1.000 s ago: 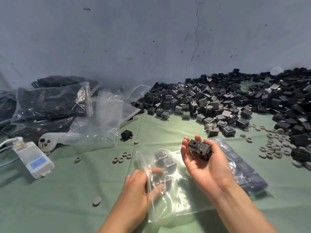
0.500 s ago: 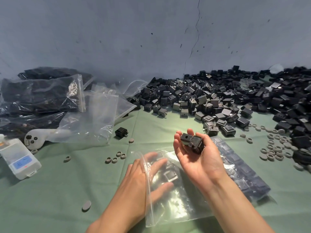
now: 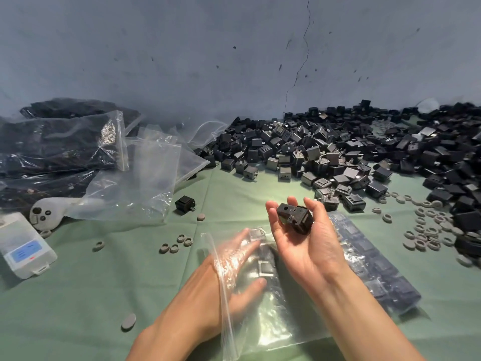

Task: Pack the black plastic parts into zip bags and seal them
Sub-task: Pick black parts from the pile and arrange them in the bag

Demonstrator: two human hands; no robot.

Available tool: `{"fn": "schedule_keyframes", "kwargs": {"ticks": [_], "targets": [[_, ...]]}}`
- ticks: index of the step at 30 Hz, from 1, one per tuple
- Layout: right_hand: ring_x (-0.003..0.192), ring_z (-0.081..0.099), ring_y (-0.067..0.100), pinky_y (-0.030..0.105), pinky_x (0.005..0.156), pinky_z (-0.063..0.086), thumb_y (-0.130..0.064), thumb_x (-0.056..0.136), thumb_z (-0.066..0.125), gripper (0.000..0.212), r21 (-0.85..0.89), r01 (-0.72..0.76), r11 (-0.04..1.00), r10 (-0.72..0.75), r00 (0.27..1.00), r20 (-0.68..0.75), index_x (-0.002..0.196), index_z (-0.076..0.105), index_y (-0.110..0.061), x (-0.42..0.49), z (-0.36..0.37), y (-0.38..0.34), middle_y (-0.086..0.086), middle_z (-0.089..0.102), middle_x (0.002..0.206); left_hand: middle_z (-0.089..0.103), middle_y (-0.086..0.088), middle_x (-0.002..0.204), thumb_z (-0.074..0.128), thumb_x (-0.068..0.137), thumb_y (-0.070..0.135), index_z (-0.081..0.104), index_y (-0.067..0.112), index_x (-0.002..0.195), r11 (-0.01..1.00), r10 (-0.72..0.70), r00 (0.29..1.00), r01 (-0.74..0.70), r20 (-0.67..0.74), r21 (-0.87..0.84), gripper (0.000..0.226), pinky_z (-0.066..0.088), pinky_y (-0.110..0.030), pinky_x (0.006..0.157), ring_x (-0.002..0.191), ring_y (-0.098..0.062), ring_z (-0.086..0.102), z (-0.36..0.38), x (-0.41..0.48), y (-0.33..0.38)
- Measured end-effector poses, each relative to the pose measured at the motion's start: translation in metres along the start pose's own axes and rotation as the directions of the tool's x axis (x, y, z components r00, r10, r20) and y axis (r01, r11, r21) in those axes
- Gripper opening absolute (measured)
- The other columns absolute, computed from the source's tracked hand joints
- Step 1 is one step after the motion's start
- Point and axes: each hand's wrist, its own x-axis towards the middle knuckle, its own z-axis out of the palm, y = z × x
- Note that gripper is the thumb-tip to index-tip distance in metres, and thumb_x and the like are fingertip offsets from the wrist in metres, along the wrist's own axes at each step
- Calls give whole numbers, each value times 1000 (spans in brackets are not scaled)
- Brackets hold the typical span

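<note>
Several filled bags (image 3: 59, 147) lie at the far left, yet a huge pile of black parts (image 3: 364, 149) remains loose. The left hand (image 3: 229, 277) reaches flat-fingered inside the open zip bag (image 3: 260, 308), while the right hand (image 3: 307, 243) cups two parts (image 3: 294, 218), so packing is far from done.

A blue-grey wall (image 3: 182, 48) stands behind, dimly lit. A thin crack (image 3: 303, 48) runs down it. Green cloth (image 3: 78, 295) covers the work surface.

I'm at a small packing workbench: green cloth (image 3: 78, 295) against a cracked bare wall (image 3: 234, 48), loose black plastic parts (image 3: 338, 152) heaped at one o'clock, filled zip bags (image 3: 59, 144) stacked at ten o'clock.
</note>
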Motion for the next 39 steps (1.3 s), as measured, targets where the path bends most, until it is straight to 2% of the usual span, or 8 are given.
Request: {"fn": "schedule_keyframes", "kwargs": {"ticks": [5,9,14,21,29,31,35,39], "targets": [[108,68,34,33,79,61,1,84,68,20,-41,8,999,-9,1000,-26,102,59,-3,-4,3,1,30,54,128,27,45,144,42,77,88,26,66,138,992,-108,994,107,-11,-61,67,43,-33,109,131,10,41,-9,-9,0],[88,74,32,32,67,63,1,85,67,23,-85,-55,995,56,998,14,107,63,-2,-11,-2,1,30,67,107,55,25,120,55,94,50,60,38,122,989,-108,978,124,-178,82,31,43,-27,101,113,3,51,-15,-18,2],[48,60,9,16,43,52,-24,89,69,25,-388,-51,920,112,985,135,100,63,-2,-20,-6,5,20,71,114,65,22,81,54,96,29,65,40,93,960,-271,683,137,-678,-245,16,40,-13,58,66,0,56,-39,-21,12],[51,58,9,18,44,46,-49,93,58,46,-784,109,611,257,910,327,110,75,-10,-30,-12,23,6,76,101,53,22,111,54,96,44,52,47,125,986,-54,891,-23,-451,-163,29,42,-8,77,96,0,58,-24,-24,50],[50,65,18,23,41,46,-54,79,65,43,-858,271,437,80,938,337,108,73,-22,-38,-12,16,-2,75,105,71,14,93,71,88,29,63,34,99,852,-440,720,146,-537,-503,15,45,-7,68,84,2,66,-44,-38,23],[53,66,15,19,43,44,-47,85,65,30,-885,377,272,-63,925,374,107,71,-27,-37,-17,2,-3,75,97,73,7,91,72,89,25,65,27,97,750,-597,679,285,-427,-596,11,47,-12,64,75,-2,66,-50,-46,6],[69,60,2,14,58,39,-33,96,59,14,-747,384,-543,-260,769,584,104,70,-32,-27,-36,-20,-16,63,88,76,5,81,71,89,11,70,20,96,649,-595,788,356,-156,-673,12,47,-12,51,57,-1,62,-36,-53,2],[84,63,14,34,72,55,-40,98,53,22,-541,202,-817,-152,828,539,113,69,-33,-23,-46,-23,-11,55,103,74,16,100,71,90,11,70,29,105,761,-423,903,309,-75,-571,24,50,-16,74,82,-2,69,-27,-49,13]]}}
